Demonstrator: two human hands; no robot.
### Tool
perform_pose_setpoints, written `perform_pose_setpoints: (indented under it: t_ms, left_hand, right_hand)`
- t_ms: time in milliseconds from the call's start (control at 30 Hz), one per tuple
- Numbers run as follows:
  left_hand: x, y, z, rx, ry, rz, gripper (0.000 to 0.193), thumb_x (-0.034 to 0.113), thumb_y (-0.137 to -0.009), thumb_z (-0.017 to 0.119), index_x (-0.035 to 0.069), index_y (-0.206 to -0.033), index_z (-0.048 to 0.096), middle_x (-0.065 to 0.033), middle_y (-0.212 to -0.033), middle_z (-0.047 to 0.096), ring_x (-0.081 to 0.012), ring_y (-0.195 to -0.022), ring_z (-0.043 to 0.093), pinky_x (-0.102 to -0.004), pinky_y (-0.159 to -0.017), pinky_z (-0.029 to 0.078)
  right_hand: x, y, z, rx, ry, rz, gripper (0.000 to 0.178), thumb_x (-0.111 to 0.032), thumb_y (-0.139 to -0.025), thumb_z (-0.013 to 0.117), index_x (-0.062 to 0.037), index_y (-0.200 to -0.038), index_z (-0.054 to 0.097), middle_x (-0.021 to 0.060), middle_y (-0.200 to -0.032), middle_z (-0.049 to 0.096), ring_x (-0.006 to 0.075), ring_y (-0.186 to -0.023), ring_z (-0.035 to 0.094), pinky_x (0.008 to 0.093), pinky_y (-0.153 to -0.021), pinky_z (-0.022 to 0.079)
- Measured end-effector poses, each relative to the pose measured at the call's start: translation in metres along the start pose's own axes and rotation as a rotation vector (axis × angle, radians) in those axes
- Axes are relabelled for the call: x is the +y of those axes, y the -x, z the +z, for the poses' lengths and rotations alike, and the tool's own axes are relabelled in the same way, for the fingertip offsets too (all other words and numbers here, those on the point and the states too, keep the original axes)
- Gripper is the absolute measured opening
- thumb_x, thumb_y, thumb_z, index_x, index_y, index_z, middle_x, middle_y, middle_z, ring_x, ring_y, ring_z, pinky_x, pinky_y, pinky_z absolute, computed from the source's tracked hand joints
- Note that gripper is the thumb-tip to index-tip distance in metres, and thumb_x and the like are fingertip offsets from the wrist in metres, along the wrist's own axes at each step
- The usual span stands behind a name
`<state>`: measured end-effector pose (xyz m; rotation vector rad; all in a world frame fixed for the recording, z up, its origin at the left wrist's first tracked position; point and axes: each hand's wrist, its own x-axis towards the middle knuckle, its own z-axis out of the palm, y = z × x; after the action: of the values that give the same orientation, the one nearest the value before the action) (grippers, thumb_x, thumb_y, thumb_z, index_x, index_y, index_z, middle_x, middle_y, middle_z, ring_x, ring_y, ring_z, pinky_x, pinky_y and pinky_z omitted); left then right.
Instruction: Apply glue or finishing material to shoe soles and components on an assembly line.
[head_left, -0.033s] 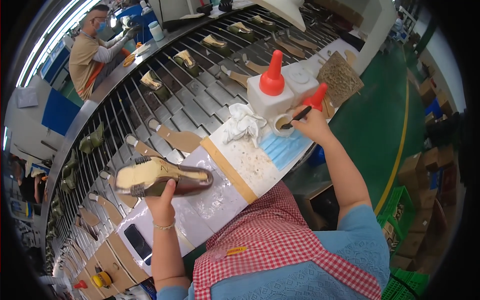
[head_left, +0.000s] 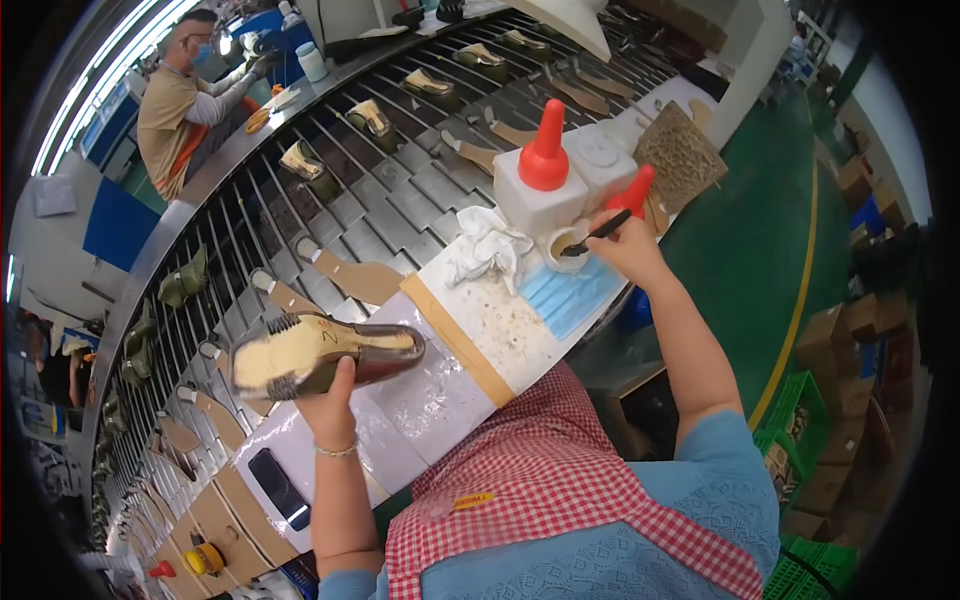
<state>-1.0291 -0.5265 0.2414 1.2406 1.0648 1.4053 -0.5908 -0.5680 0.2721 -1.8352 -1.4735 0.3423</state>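
Observation:
In my left hand (head_left: 328, 408) is a shoe (head_left: 372, 377), an upper on its last, bottom side up. The thumb presses its near edge, and the fingers are hidden beneath. The shoe's underside is cream-coloured, and its sides are dark and shiny. My right hand (head_left: 632, 250) grips the black handle of a small brush (head_left: 606, 227). The brush's tip is inside a small white cup (head_left: 557, 262) with yellowish stuff in it. A blue face mask (head_left: 568, 298) lies beside the cup, and a crumpled white cloth (head_left: 487, 247) is to its left.
White containers with red cone caps (head_left: 545, 150) stand behind the cup. Beyond the work board (head_left: 420, 425), a slatted conveyor (head_left: 400, 205) carries soles and lasted shoes. A phone (head_left: 277, 487) lies near my left forearm. Across the conveyor sits a co-worker (head_left: 175, 110). Green crates (head_left: 800, 425) stand at right.
My left hand and wrist have shifted slightly to the right under the shoe. The brush handle has moved a little up and right, its tip still in the cup.

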Motion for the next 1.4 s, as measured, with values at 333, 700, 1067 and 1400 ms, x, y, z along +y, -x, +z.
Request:
perform_pose_setpoints:
  t_ms: [333,700,1067,1400]
  left_hand:
    - [-0.003,0.036,0.021,-0.227,0.047,0.317,0.093,0.019,-0.062,0.086,0.002,-0.136,0.034,-0.0144,-0.136,0.044,-0.0258,-0.122,0.047,-0.0370,-0.104,0.037]
    - [0.002,0.092,0.053,-0.189,-0.215,0.156,0.095,0.013,-0.065,0.084,0.004,-0.139,0.026,-0.0132,-0.133,0.039,-0.0247,-0.120,0.045,-0.0340,-0.102,0.037]
    - [-0.034,0.107,0.055,-0.227,0.051,0.117,0.090,-0.002,-0.073,0.074,0.008,-0.144,0.020,-0.0153,-0.128,0.044,-0.0203,-0.111,0.051,-0.0314,-0.095,0.045]
    - [-0.039,0.111,0.048,-0.249,0.105,0.135,0.073,-0.004,-0.084,0.060,0.013,-0.144,0.023,-0.0165,-0.131,0.043,-0.0224,-0.115,0.049,-0.0341,-0.097,0.045]
  right_hand:
    - [0.048,0.021,0.008,0.106,-1.295,0.837,0.026,-0.024,-0.080,0.074,-0.0068,-0.095,0.061,0.0046,-0.086,0.064,0.0183,-0.086,0.062,0.0312,-0.074,0.050]
    - [-0.010,0.047,-0.013,0.044,-1.492,0.522,0.018,-0.021,-0.089,0.063,-0.0037,-0.094,0.061,0.0115,-0.094,0.067,0.0203,-0.091,0.064,0.0353,-0.081,0.053]
    - [-0.168,0.120,0.054,-0.494,-1.011,-0.050,0.020,0.001,-0.077,0.070,0.0022,-0.095,0.061,0.0144,-0.101,0.064,0.0167,-0.093,0.061,0.0269,-0.081,0.049]
    - [-0.181,0.122,0.068,-0.326,-0.581,-0.369,0.018,0.000,-0.073,0.073,-0.0012,-0.086,0.062,0.0107,-0.087,0.065,0.0225,-0.084,0.065,0.0306,-0.072,0.050]
